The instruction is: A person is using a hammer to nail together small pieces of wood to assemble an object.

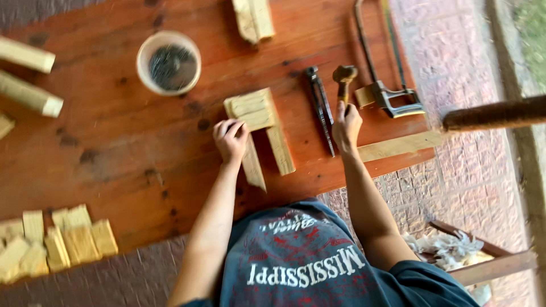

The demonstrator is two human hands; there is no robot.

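On a reddish wooden surface (114, 148) over pink paving, the left hand (230, 139) presses wooden slats (259, 128), the right hand (347, 125) grips a hammer (344, 79).

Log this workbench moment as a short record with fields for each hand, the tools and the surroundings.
left hand: left hand presses on a pale wooden frame of nailed slats
right hand: right hand grips the wooden-handled hammer, head raised off the table
tools: dark metal pincers lie between the hands; a metal-framed hacksaw lies right of the hammer
container: round pale plastic tub of dark nails
surface: reddish-brown wooden table
stock: pale cut wood blocks stacked at the table's near-left edge
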